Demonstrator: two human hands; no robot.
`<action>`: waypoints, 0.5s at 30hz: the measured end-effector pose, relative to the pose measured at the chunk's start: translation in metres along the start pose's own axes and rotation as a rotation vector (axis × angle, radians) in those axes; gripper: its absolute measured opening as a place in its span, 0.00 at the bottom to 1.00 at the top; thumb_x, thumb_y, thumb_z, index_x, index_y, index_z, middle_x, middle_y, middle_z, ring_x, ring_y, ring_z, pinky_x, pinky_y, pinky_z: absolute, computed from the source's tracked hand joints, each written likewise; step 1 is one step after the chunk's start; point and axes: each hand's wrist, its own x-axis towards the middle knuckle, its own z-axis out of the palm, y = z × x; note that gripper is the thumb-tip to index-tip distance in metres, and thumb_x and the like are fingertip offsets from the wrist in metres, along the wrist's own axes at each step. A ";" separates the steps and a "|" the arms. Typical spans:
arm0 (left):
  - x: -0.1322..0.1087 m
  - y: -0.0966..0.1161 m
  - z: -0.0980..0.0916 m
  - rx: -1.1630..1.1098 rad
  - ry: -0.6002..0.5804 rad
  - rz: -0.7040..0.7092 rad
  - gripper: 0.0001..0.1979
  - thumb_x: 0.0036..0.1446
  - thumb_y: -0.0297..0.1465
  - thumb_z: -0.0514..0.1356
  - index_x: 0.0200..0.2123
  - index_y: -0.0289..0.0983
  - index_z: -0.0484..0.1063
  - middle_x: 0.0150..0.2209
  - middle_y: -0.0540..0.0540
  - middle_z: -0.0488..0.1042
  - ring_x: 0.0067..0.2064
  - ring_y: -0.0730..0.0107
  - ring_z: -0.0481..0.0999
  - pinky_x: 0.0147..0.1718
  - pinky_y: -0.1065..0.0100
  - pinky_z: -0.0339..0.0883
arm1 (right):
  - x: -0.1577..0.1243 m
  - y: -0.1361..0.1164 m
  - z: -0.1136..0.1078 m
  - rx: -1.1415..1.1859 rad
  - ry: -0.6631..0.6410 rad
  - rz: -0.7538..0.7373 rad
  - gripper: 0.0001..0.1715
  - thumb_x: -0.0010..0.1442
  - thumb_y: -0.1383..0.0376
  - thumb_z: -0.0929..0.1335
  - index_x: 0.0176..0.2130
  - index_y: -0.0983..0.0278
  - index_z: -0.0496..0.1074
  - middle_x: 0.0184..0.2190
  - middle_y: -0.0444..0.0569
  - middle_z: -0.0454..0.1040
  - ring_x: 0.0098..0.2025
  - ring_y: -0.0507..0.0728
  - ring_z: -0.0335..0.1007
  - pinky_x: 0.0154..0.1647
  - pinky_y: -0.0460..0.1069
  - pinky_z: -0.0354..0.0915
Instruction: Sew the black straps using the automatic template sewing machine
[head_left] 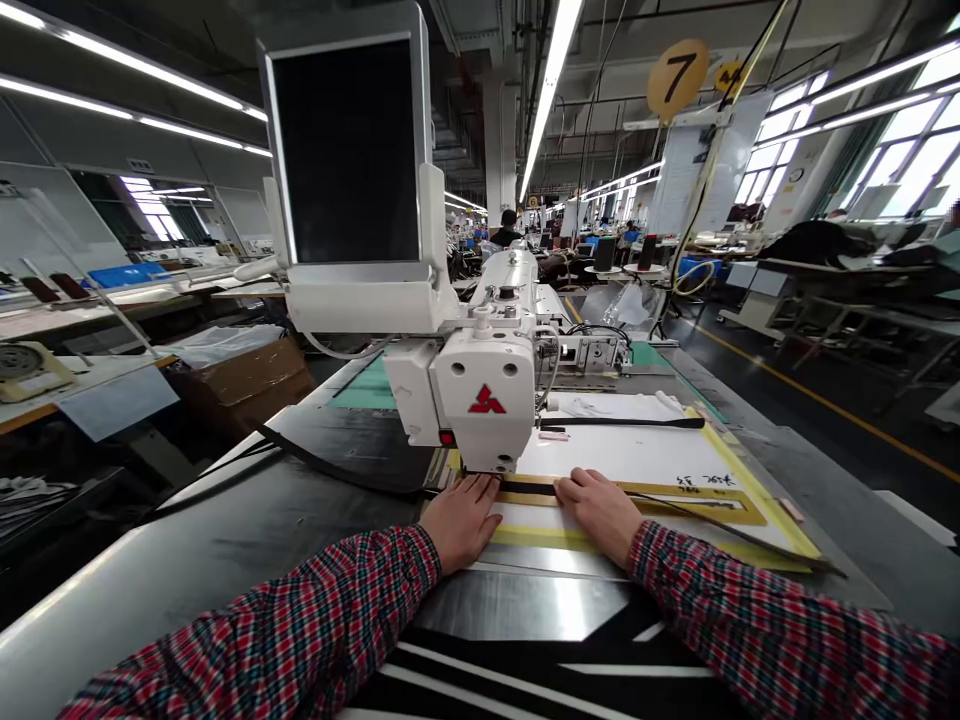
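My left hand [461,522] lies flat just under the white sewing machine head [486,400]. Its fingers stretch forward and its thumb points off to the right. Fingertips of my right hand [600,510] are bent down and closed on a black fabric strip [529,487]. That strip runs along a tan slotted band on a white template sheet [600,465] edged in yellow. Beyond the right hand, a thin dark length of strip trails across the template's corner. To the left, a black band [337,475] runs off over the metal table. The needle area is partly hidden.
A dark monitor [345,155] on the machine stands above left of the head. The metal table [255,560] spreads around the template. A cardboard box [240,385] sits to the left. Thread cones [604,255] stand behind, and an aisle runs along the right.
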 end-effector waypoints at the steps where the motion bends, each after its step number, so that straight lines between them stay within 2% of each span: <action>1: 0.000 0.000 0.000 -0.003 -0.002 0.001 0.22 0.62 0.34 0.48 0.55 0.26 0.59 0.54 0.34 0.64 0.55 0.53 0.63 0.54 0.56 0.56 | -0.002 0.001 0.001 -0.006 -0.002 0.001 0.06 0.60 0.71 0.65 0.34 0.70 0.71 0.36 0.52 0.67 0.35 0.58 0.57 0.36 0.52 0.60; 7: -0.001 -0.001 0.001 -0.021 0.004 -0.006 0.22 0.61 0.34 0.48 0.55 0.26 0.60 0.54 0.34 0.64 0.55 0.53 0.62 0.54 0.56 0.55 | -0.006 0.006 0.001 0.024 -0.035 0.007 0.06 0.61 0.70 0.65 0.33 0.68 0.71 0.35 0.51 0.67 0.36 0.58 0.58 0.35 0.51 0.60; 10: -0.002 -0.003 0.001 -0.040 0.021 -0.010 0.22 0.61 0.34 0.48 0.55 0.26 0.60 0.54 0.34 0.64 0.55 0.53 0.63 0.54 0.56 0.56 | -0.012 0.012 0.002 0.011 0.001 0.017 0.04 0.60 0.71 0.66 0.36 0.69 0.71 0.35 0.50 0.67 0.35 0.57 0.58 0.35 0.51 0.60; 15: -0.002 -0.004 0.003 -0.038 0.009 -0.004 0.23 0.62 0.34 0.47 0.56 0.27 0.59 0.55 0.35 0.63 0.55 0.53 0.62 0.54 0.55 0.56 | -0.019 0.016 0.004 -0.009 0.019 0.005 0.03 0.59 0.72 0.66 0.34 0.69 0.71 0.35 0.51 0.67 0.35 0.58 0.57 0.36 0.51 0.61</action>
